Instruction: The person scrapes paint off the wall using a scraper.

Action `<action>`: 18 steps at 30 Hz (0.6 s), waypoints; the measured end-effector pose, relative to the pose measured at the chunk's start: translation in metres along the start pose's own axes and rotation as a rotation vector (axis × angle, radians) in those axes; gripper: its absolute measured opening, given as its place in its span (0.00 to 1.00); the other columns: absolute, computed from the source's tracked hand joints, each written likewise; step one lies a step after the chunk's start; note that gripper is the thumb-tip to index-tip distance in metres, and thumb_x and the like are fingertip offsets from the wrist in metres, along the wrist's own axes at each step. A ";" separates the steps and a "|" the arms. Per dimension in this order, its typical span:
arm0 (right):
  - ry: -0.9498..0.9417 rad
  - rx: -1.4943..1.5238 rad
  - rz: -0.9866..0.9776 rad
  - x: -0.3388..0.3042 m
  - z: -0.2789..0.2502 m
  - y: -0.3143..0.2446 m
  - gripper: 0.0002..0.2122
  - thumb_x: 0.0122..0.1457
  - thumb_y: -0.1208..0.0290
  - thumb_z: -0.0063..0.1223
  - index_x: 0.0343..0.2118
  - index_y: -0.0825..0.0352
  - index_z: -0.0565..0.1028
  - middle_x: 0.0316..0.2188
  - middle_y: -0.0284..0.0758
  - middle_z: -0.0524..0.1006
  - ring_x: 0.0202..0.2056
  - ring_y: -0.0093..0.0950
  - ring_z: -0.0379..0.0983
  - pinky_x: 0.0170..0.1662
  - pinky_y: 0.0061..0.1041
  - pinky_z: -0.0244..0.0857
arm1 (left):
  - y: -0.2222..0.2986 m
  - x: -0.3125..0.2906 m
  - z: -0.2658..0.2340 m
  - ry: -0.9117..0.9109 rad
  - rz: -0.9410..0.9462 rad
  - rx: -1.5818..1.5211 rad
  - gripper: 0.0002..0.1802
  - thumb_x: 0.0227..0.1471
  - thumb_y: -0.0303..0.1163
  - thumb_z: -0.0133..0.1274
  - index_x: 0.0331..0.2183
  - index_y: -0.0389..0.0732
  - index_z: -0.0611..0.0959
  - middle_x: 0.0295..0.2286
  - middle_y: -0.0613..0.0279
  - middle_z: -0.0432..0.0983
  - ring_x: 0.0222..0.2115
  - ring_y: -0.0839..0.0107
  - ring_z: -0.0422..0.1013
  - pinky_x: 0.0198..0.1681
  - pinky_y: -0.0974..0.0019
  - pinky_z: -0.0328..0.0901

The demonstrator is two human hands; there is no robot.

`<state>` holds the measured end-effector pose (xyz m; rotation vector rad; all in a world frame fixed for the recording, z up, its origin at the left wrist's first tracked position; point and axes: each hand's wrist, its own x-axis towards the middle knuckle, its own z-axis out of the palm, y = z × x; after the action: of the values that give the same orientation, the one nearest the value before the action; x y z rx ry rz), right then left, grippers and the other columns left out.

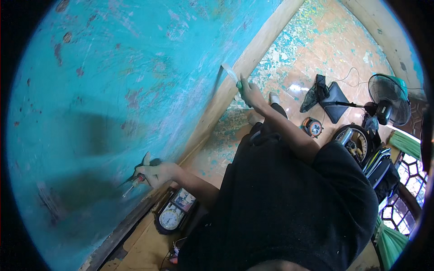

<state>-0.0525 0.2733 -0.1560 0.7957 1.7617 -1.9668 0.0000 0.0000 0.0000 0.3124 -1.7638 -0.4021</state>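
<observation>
My right hand [254, 95] is closed around the greenish handle of a scraper [229, 72]. Its pale, flat blade reaches toward the lower part of the turquoise wall [149, 72], close above the beige band at the wall's foot; whether the edge touches the paint I cannot tell. Lower left, my left hand [158, 174] is against or just off the same wall, thumb raised. Its fingers pinch a slim screwdriver-like tool [135, 182], red near the fingers with a pale end pointing down and left. The paint shows scuffs and bare spots.
Paint flakes cover the tiled floor [294, 58]. To the right are a standing fan [389, 99], a black flat object [334, 103], a round orange-black device [312, 128] and a motorbike wheel [355, 140]. A framed clock [169, 218] lies below my left arm.
</observation>
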 end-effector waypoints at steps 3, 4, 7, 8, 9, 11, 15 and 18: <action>0.038 -0.139 -0.211 -0.004 0.006 -0.004 0.33 0.66 0.43 0.26 0.20 0.71 0.71 0.13 0.34 0.64 0.18 0.26 0.62 0.25 0.31 0.58 | 0.006 0.003 0.000 0.026 -0.168 -0.098 0.33 0.65 0.39 0.39 0.16 0.28 0.83 0.13 0.60 0.76 0.16 0.70 0.57 0.35 0.63 0.60; 0.058 -0.141 -0.268 -0.006 0.013 -0.005 0.33 0.67 0.45 0.26 0.21 0.72 0.71 0.14 0.35 0.64 0.19 0.27 0.63 0.26 0.31 0.58 | 0.004 0.004 0.002 0.033 -0.101 -0.076 0.33 0.65 0.39 0.39 0.16 0.27 0.82 0.12 0.61 0.75 0.15 0.71 0.56 0.30 0.64 0.59; 0.155 -0.152 -0.322 -0.003 0.007 -0.005 0.31 0.68 0.48 0.27 0.24 0.73 0.72 0.15 0.37 0.65 0.20 0.28 0.64 0.27 0.31 0.60 | 0.016 -0.003 0.016 0.042 -0.023 -0.077 0.33 0.64 0.39 0.40 0.15 0.28 0.83 0.11 0.63 0.72 0.15 0.71 0.55 0.25 0.65 0.57; 0.164 -0.165 -0.394 -0.004 0.016 -0.008 0.31 0.68 0.49 0.27 0.25 0.74 0.73 0.15 0.39 0.66 0.20 0.29 0.65 0.28 0.31 0.60 | 0.002 -0.005 0.009 0.039 -0.086 -0.091 0.32 0.64 0.38 0.40 0.15 0.29 0.83 0.10 0.64 0.69 0.17 0.70 0.55 0.27 0.64 0.57; 0.180 -0.173 -0.465 -0.008 0.020 -0.013 0.30 0.68 0.50 0.28 0.26 0.74 0.74 0.15 0.40 0.67 0.20 0.31 0.66 0.28 0.31 0.61 | 0.000 -0.003 0.003 0.033 -0.148 -0.113 0.31 0.64 0.37 0.41 0.15 0.31 0.84 0.10 0.65 0.67 0.19 0.69 0.55 0.30 0.62 0.57; 0.207 -0.211 -0.597 -0.005 0.024 -0.039 0.28 0.68 0.52 0.30 0.28 0.74 0.74 0.15 0.44 0.68 0.20 0.35 0.67 0.28 0.33 0.61 | 0.008 0.002 0.001 0.041 -0.085 -0.094 0.30 0.64 0.37 0.41 0.16 0.32 0.84 0.10 0.66 0.65 0.20 0.68 0.54 0.32 0.62 0.56; 0.221 -0.222 -0.652 -0.016 0.018 -0.059 0.26 0.68 0.52 0.32 0.30 0.71 0.76 0.15 0.47 0.70 0.20 0.44 0.70 0.29 0.39 0.63 | 0.015 0.004 0.003 0.056 -0.053 -0.072 0.29 0.63 0.35 0.40 0.17 0.35 0.86 0.10 0.68 0.61 0.22 0.68 0.54 0.33 0.61 0.56; 0.197 -0.491 -0.584 -0.016 0.018 -0.013 0.23 0.67 0.51 0.34 0.35 0.64 0.80 0.22 0.48 0.76 0.27 0.47 0.75 0.32 0.41 0.66 | 0.000 0.002 -0.006 0.015 -0.046 -0.070 0.28 0.63 0.34 0.40 0.18 0.35 0.86 0.11 0.67 0.61 0.23 0.67 0.54 0.34 0.61 0.57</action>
<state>-0.0511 0.2557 -0.1345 0.3313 2.6823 -1.6611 0.0052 -0.0015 0.0033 0.3059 -1.7263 -0.4928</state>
